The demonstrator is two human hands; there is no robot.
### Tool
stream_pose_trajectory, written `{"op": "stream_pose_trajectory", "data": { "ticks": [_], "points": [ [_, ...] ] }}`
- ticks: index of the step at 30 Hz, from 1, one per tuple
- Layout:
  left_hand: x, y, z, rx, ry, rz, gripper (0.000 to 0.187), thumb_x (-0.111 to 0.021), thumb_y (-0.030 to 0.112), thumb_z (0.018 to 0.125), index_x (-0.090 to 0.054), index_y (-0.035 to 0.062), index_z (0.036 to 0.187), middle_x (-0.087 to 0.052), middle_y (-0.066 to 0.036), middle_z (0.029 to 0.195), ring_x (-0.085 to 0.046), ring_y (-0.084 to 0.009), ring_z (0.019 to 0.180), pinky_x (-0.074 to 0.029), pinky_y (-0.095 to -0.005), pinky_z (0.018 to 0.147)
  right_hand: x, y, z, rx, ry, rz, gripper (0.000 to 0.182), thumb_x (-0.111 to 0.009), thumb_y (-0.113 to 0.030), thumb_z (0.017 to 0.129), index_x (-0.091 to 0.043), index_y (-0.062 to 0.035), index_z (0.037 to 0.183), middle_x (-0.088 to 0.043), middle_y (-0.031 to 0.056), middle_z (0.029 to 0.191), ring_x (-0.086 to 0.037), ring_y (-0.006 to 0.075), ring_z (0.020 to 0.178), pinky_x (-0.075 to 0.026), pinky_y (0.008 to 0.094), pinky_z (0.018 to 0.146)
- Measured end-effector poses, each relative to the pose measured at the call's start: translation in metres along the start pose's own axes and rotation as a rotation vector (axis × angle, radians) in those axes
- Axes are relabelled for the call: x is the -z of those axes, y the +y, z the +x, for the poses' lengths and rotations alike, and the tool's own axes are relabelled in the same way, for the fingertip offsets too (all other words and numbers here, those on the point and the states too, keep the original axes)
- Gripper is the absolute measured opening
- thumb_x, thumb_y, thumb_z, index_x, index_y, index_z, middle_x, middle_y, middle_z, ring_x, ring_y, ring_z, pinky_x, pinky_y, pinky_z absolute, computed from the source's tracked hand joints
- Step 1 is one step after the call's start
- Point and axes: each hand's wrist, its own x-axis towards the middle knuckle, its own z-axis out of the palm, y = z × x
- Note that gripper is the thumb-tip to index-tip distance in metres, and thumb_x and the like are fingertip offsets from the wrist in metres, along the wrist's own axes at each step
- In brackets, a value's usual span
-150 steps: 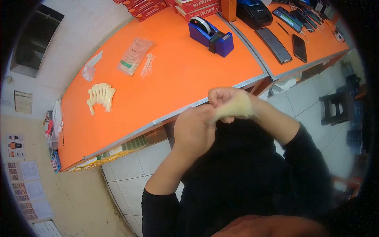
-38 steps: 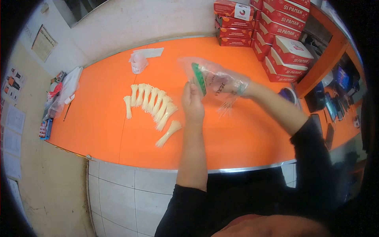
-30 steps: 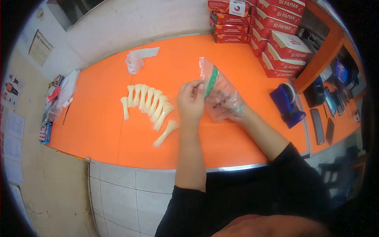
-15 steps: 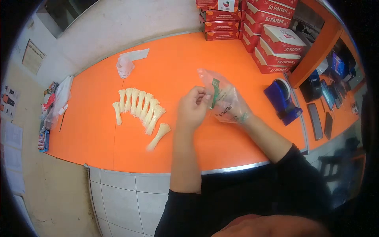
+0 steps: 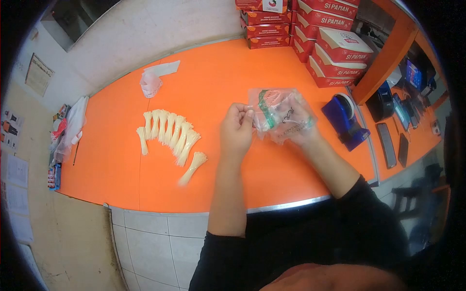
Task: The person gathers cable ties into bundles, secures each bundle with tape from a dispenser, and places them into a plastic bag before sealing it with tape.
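A clear plastic bag point(image 5: 276, 114) with green and dark print is spread above the orange counter between my hands. My left hand point(image 5: 236, 127) pinches its left edge between thumb and fingers. Up to the wrist, my right hand point(image 5: 305, 132) appears to be inside the bag. Its fingers look stretched out, blurred by the plastic over them. To the left of my hands, several small bundles of pale thin sticks or strands point(image 5: 167, 127) lie in a curved row, each flared at one end. One more bundle point(image 5: 194, 167) lies nearest to my left forearm.
A blue tape dispenser point(image 5: 347, 121) stands on the right of the orange counter point(image 5: 272, 184). Red and white boxes point(image 5: 340, 53) are stacked at the back right. A crumpled plastic bag point(image 5: 151, 83) lies at the back left. A phone point(image 5: 386, 145) rests past the right edge.
The plastic bag has gone from slanted and bunched to spread wider and flatter. My right hand has shifted up a little inside it. My left hand keeps its pinch; the bundles stay put.
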Motion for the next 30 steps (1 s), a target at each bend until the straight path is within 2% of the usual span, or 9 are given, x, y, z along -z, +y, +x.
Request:
{"op": "stream_pose_trajectory", "data": {
  "ticks": [8,14,16,17,20,22,24,28,30],
  "points": [
    [0.0,0.001,-0.001,-0.003,0.125,0.045,0.013,-0.049,0.014,0.092,-0.05,0.0009,0.093,-0.053,-0.001,0.078,-0.05,-0.0073,0.07,-0.042,-0.0217,0.062,0.017,0.007,0.008,0.198,0.001,-0.015,0.024,-0.054,-0.036,0.089,-0.047,-0.0132,0.092,-0.055,0.0008,0.086,-0.055,0.0126,0.077,-0.05,0.0299,0.065],
    [-0.005,-0.005,-0.004,0.025,-0.073,-0.14,0.017,-0.048,0.02,0.093,-0.051,0.0037,0.089,-0.052,0.0,0.074,-0.047,-0.0065,0.067,-0.041,-0.0209,0.059,-0.001,-0.001,-0.015,0.091,0.028,-0.76,0.023,-0.052,-0.035,0.09,-0.049,-0.0128,0.082,-0.05,0.0004,0.065,-0.053,0.0095,0.064,-0.044,0.0246,0.057],
    [-0.005,-0.008,-0.003,0.007,-0.07,-0.151,0.018,-0.048,0.021,0.093,-0.052,0.0041,0.087,-0.051,0.0,0.073,-0.047,-0.0063,0.066,-0.04,-0.021,0.059,-0.024,-0.007,-0.024,-0.29,0.242,-0.513,0.025,-0.048,-0.033,0.092,-0.049,-0.0124,0.077,-0.046,0.0,0.057,-0.049,0.0103,0.055,-0.041,0.0244,0.053],
    [-0.004,-0.01,-0.001,-0.04,0.045,-0.097,0.02,-0.047,0.022,0.093,-0.052,0.0038,0.085,-0.051,0.0,0.073,-0.046,-0.0063,0.066,-0.04,-0.0213,0.06,-0.02,-0.004,-0.023,-0.288,0.245,-0.51,0.025,-0.048,-0.033,0.092,-0.049,-0.0124,0.077,-0.046,0.0,0.057,-0.049,0.0103,0.055,-0.041,0.0244,0.053],
    [-0.005,-0.003,-0.001,-0.053,0.203,-0.076,0.023,-0.046,0.023,0.094,-0.052,0.0032,0.083,-0.05,0.0,0.072,-0.046,-0.0066,0.066,-0.04,-0.0215,0.061,-0.002,0.001,-0.016,0.095,0.078,-0.606,0.031,-0.047,-0.034,0.092,-0.046,-0.0132,0.069,-0.042,-0.0009,0.053,-0.041,0.0109,0.049,-0.039,0.025,0.052],
    [-0.002,-0.007,0.001,-0.014,0.257,-0.106,0.023,-0.045,0.022,0.094,-0.051,0.0029,0.083,-0.05,0.0,0.071,-0.046,-0.0069,0.066,-0.039,-0.0214,0.061,0.006,-0.012,-0.008,0.198,-0.045,0.012,0.038,-0.047,-0.036,0.093,-0.04,-0.0139,0.062,-0.035,-0.002,0.049,-0.034,0.0116,0.047,-0.039,0.0269,0.053],
    [0.005,-0.027,0.007,-0.032,0.292,0.178,0.024,-0.044,0.023,0.095,-0.051,0.0027,0.085,-0.05,-0.001,0.072,-0.047,-0.0083,0.067,-0.04,-0.0219,0.06,0.001,-0.036,-0.005,0.334,0.14,-0.009,0.043,-0.047,-0.039,0.092,-0.034,-0.0152,0.058,-0.027,-0.0022,0.048,-0.031,0.0121,0.046,-0.04,0.0296,0.057],
    [0.02,-0.031,0.011,0.037,0.354,0.177,0.023,-0.043,0.024,0.095,-0.049,0.0024,0.092,-0.054,-0.003,0.076,-0.052,-0.0112,0.072,-0.044,-0.0263,0.066,0.031,-0.095,-0.007,0.464,0.243,0.169,0.044,-0.042,-0.039,0.094,-0.033,-0.0151,0.058,-0.025,-0.0032,0.047,-0.03,0.0114,0.046,-0.04,0.0299,0.061],
    [0.022,-0.028,0.013,0.155,0.349,-0.235,0.026,-0.043,0.025,0.094,-0.047,0.0016,0.105,-0.058,-0.009,0.091,-0.057,-0.0173,0.088,-0.046,-0.0307,0.078,0.054,-0.117,-0.019,0.461,0.227,0.224,0.044,-0.041,-0.039,0.094,-0.032,-0.0152,0.058,-0.024,-0.0033,0.047,-0.03,0.0111,0.046,-0.039,0.0293,0.061]
  ]
}}
